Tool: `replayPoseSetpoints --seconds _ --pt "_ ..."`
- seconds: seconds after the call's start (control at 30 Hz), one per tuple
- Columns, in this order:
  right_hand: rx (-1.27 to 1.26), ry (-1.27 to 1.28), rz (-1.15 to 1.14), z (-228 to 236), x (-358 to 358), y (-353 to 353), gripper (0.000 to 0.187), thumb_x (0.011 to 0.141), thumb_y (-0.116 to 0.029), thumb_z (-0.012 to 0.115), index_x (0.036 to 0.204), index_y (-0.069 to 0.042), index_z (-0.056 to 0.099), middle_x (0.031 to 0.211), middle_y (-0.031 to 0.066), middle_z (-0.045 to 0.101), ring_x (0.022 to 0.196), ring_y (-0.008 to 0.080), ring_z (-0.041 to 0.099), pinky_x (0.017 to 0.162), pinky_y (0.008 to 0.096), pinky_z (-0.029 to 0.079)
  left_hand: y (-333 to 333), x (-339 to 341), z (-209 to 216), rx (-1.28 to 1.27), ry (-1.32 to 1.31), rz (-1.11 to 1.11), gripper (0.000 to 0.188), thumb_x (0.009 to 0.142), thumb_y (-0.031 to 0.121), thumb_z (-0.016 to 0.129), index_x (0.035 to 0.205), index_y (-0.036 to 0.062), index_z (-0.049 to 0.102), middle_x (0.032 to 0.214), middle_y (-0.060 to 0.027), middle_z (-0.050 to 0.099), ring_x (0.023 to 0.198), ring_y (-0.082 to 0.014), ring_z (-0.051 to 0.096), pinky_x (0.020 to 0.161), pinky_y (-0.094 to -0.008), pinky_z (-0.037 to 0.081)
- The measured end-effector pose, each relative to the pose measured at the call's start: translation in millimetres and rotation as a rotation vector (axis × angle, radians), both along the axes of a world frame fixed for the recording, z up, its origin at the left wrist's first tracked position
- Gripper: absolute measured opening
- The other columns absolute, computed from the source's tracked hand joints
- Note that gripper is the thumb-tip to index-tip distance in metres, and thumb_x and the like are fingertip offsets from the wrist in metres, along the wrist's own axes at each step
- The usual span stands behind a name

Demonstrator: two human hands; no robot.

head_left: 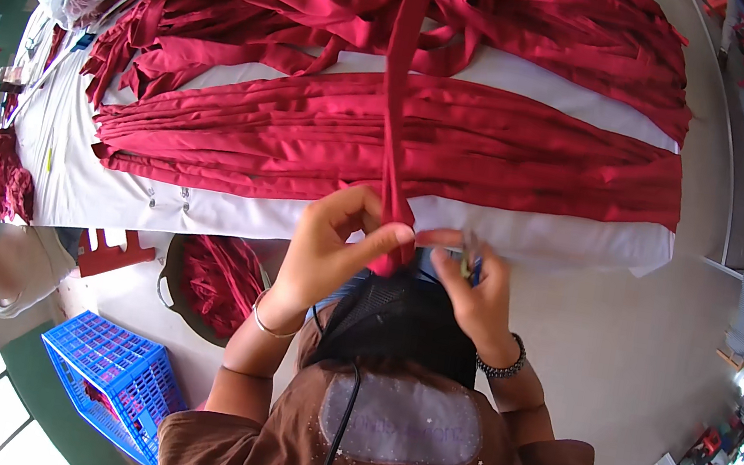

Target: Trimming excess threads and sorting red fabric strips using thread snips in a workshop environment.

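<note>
My left hand (324, 246) pinching a red fabric strip (393, 120), right hand (483, 299) gripping small snips (469, 257), blurred, table (564, 237) edge just beyond, pale floor (604, 354) stretching wide rightward

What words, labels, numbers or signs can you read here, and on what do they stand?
None can be read for certain.
Shirt patch: lettering, too faint and blurred to read surely.
White cover: small dark marks, too small to tell whether they are writing.
I make out no other text.
</note>
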State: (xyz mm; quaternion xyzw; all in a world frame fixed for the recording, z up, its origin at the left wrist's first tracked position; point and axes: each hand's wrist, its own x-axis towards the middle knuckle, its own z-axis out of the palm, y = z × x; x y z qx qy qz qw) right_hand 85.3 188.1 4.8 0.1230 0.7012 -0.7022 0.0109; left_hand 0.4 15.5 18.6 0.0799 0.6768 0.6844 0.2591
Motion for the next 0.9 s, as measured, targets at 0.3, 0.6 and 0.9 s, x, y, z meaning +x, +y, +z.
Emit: replayPoseSetpoints --seconds 0.3,0.6,0.9 --pt "-0.110 -0.107 -0.108 15 -43 -2 0.032 0.071 -0.022 0.084 0.085 -0.002 0.063 0.068 -0.0053 0.056 0.056 -0.0008 0.044 0.048 0.0165 0.032 4 14 8 -0.173 0.454 -0.111 0.023 0.072 0.005 0.079 0.072 -0.0002 0.056 0.069 -0.0051 0.053 0.059 -0.0131 0.053 0.054 -0.0267 0.043" --pt "-0.448 -0.127 -0.170 10 -32 4 0.017 0.084 -0.015 0.072 0.078 -0.002 0.064 0.054 -0.0077 0.044 0.044 0.0005 0.033 0.042 0.0214 0.023 -11 27 -22 0.282 -0.045 0.031 0.017 0.091 0.002 0.056 0.075 0.0007 0.052 0.079 -0.0035 0.048 0.072 -0.0120 0.043 0.067 -0.0244 0.034" --pt "0.042 0.055 -0.054 12 -12 -3 0.012 0.087 -0.010 0.067 0.085 0.001 0.065 0.057 -0.0008 0.050 0.055 0.0010 0.040 0.048 0.0212 0.032 10 2 6 0.148 -0.052 -0.099 0.033 0.090 0.018 0.062 0.112 -0.0057 0.055 0.097 -0.0062 0.060 0.091 -0.0114 0.058 0.082 -0.0254 0.046"
